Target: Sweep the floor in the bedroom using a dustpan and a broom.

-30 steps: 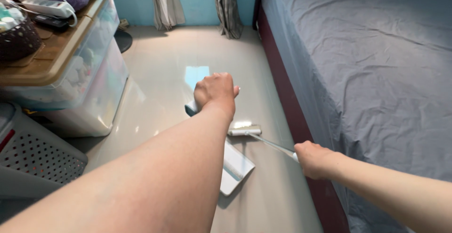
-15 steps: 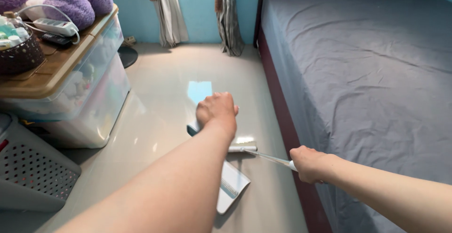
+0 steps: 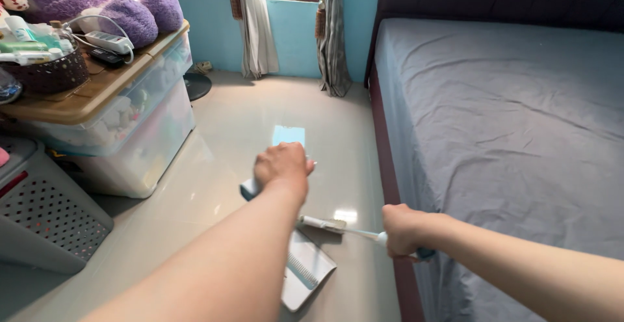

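My left hand [image 3: 281, 164] is closed around the blue-grey handle [image 3: 248, 188] of a white dustpan [image 3: 305, 273], which rests tilted on the pale tiled floor below my forearm. My right hand [image 3: 403, 229] grips the thin handle of a small white brush [image 3: 323, 224], whose head lies on the floor just above the dustpan's mouth. Both hands are low over the floor beside the bed.
A bed with a grey sheet [image 3: 513, 133] and a dark red base runs along the right. At left stand clear storage boxes [image 3: 140, 123] with a wooden top, a basket, a power strip and purple plush toys, and a grey perforated basket [image 3: 45, 221]. Curtains [image 3: 257, 23] hang at the far wall.
The view has tilted up and shows more of the room. Both hands, the dustpan and the brush have drifted slightly left and toward me across the floor.
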